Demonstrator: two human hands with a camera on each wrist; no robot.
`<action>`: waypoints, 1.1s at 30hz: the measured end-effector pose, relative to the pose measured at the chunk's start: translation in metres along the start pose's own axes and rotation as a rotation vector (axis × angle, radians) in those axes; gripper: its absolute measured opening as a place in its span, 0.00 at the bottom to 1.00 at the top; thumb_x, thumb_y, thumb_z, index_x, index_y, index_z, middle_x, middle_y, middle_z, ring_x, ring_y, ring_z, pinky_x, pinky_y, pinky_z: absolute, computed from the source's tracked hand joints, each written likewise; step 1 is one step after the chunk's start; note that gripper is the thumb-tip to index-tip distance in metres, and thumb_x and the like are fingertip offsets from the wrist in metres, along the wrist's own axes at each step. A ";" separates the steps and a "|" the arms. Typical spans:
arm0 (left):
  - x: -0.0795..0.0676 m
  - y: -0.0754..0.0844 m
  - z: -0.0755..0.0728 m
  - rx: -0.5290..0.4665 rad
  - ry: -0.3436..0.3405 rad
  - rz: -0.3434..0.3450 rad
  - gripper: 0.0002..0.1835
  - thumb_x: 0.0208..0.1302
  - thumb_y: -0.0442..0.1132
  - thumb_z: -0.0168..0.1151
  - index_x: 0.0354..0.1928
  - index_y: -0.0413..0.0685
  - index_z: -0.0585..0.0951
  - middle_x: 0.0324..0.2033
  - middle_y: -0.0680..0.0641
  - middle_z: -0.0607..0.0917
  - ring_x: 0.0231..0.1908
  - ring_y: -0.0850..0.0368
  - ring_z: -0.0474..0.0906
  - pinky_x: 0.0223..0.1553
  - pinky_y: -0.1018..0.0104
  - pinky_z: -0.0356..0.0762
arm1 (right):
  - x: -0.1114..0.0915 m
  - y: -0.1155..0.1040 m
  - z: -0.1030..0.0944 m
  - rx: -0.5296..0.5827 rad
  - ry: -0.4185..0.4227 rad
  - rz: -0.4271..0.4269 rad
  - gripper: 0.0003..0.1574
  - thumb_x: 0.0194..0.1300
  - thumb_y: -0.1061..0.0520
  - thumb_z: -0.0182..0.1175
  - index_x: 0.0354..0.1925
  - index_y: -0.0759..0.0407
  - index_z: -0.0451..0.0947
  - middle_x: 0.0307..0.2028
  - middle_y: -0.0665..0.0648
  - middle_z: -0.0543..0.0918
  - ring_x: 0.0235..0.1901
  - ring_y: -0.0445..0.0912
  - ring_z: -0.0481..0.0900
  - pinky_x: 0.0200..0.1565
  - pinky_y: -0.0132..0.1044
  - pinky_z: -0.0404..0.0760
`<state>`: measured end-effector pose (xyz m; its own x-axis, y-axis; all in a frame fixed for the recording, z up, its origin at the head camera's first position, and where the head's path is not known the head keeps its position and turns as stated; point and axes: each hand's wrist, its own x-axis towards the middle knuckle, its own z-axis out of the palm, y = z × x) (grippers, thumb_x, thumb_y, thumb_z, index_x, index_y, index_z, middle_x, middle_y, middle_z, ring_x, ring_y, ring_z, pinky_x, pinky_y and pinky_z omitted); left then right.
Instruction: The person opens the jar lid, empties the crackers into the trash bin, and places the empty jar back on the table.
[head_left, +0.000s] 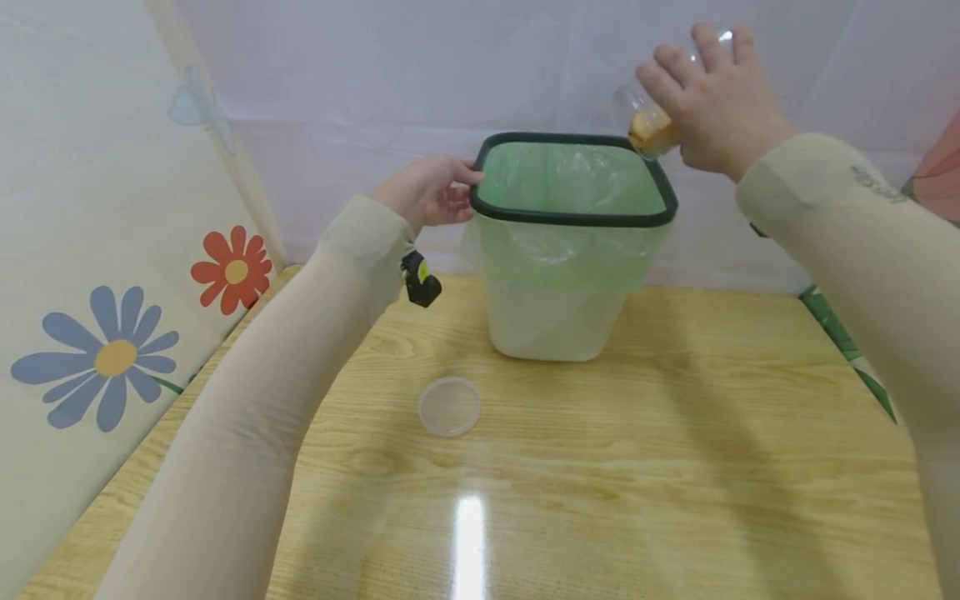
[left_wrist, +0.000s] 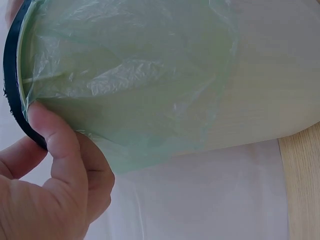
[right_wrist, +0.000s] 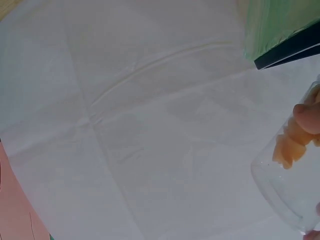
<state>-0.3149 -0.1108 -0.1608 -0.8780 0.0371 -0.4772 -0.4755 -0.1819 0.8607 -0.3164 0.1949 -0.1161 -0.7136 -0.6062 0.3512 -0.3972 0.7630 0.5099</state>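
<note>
A pale translucent bin (head_left: 551,321) with a black rim (head_left: 573,220) stands on the table, lined with a thin green plastic bag (head_left: 562,179) folded over its outside. My left hand (head_left: 435,187) pinches the left side of that rim, its fingers curled against the bag in the left wrist view. Above the bin's right back corner, my right hand (head_left: 720,104) grips a clear jar (right_wrist: 282,192), tipped with its mouth down toward the bin. Orange-yellow pieces (right_wrist: 292,145) lie inside the jar; their exact kind is unclear.
A clear round lid (head_left: 450,407) lies flat on the wood-grain table (head_left: 600,483), in front of the bin. White sheeting (head_left: 420,75) hangs right behind the bin. A flower-printed sheet (head_left: 112,358) borders the table's left side.
</note>
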 end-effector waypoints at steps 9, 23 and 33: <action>-0.001 -0.001 -0.001 0.005 -0.003 0.009 0.28 0.73 0.32 0.51 0.70 0.66 0.68 0.44 0.49 0.71 0.31 0.60 0.68 0.20 0.70 0.70 | 0.001 -0.002 -0.003 -0.025 0.013 -0.001 0.56 0.55 0.71 0.65 0.74 0.63 0.45 0.70 0.71 0.52 0.71 0.69 0.40 0.67 0.67 0.38; 0.000 -0.001 -0.001 0.015 -0.005 0.014 0.28 0.72 0.31 0.51 0.70 0.64 0.69 0.43 0.49 0.72 0.34 0.60 0.70 0.21 0.70 0.72 | 0.003 -0.003 -0.003 -0.044 -0.012 -0.026 0.57 0.56 0.72 0.64 0.74 0.60 0.44 0.72 0.70 0.49 0.72 0.68 0.37 0.67 0.66 0.34; 0.001 -0.001 -0.001 0.030 -0.001 0.026 0.28 0.72 0.31 0.52 0.69 0.63 0.69 0.43 0.49 0.73 0.35 0.60 0.70 0.22 0.69 0.74 | 0.001 -0.002 -0.001 -0.044 0.002 -0.032 0.57 0.54 0.72 0.65 0.74 0.60 0.46 0.71 0.70 0.51 0.71 0.68 0.38 0.67 0.66 0.35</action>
<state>-0.3151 -0.1113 -0.1628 -0.8902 0.0333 -0.4543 -0.4537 -0.1532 0.8779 -0.3159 0.1927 -0.1155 -0.6996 -0.6307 0.3358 -0.3938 0.7325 0.5553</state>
